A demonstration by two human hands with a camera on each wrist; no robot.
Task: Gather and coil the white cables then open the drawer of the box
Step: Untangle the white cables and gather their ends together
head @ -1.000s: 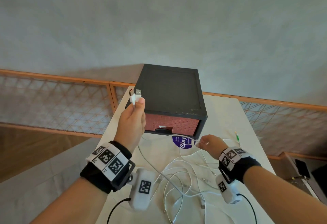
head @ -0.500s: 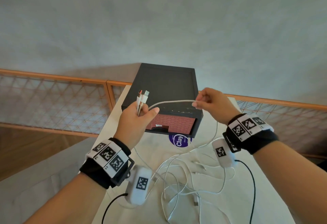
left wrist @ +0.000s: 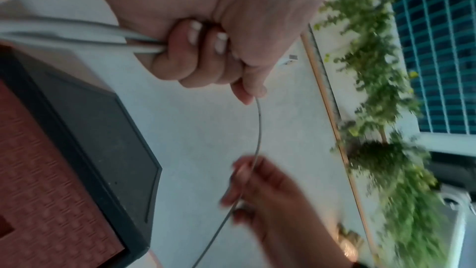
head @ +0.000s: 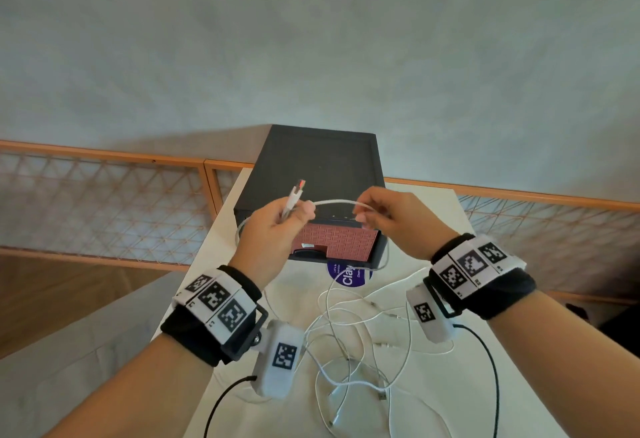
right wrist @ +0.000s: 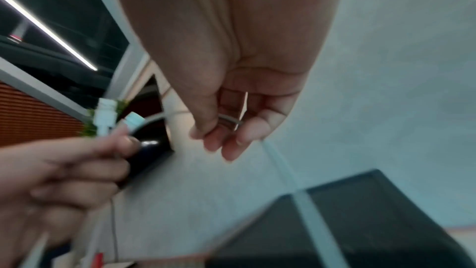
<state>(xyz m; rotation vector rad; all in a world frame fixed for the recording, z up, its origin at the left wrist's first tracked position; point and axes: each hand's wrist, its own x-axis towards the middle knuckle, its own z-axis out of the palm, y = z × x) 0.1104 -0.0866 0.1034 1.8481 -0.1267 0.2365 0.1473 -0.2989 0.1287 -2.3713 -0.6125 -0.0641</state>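
My left hand [head: 277,226] is raised in front of the black box [head: 318,167] and grips white cable ends, with the USB plugs [head: 294,195] sticking up from the fist. A white cable [head: 332,203] arcs from that fist to my right hand [head: 377,216], which pinches it between thumb and fingers. In the left wrist view the curled left hand [left wrist: 206,48] clamps several strands, and one thin cable [left wrist: 259,129] runs to the right hand. The box's red drawer front [head: 339,242] is closed. More white cables [head: 353,333] lie tangled on the white table [head: 519,403].
A round purple sticker [head: 348,276] lies on the table just in front of the box. An orange lattice railing [head: 104,202] runs behind the table on both sides. Black wrist-camera cords [head: 488,368] hang over the table near the tangle.
My right hand rose from the table with a cable and has moved closer to the left hand, shortening the arc between them. The left hand stayed raised in front of the box.
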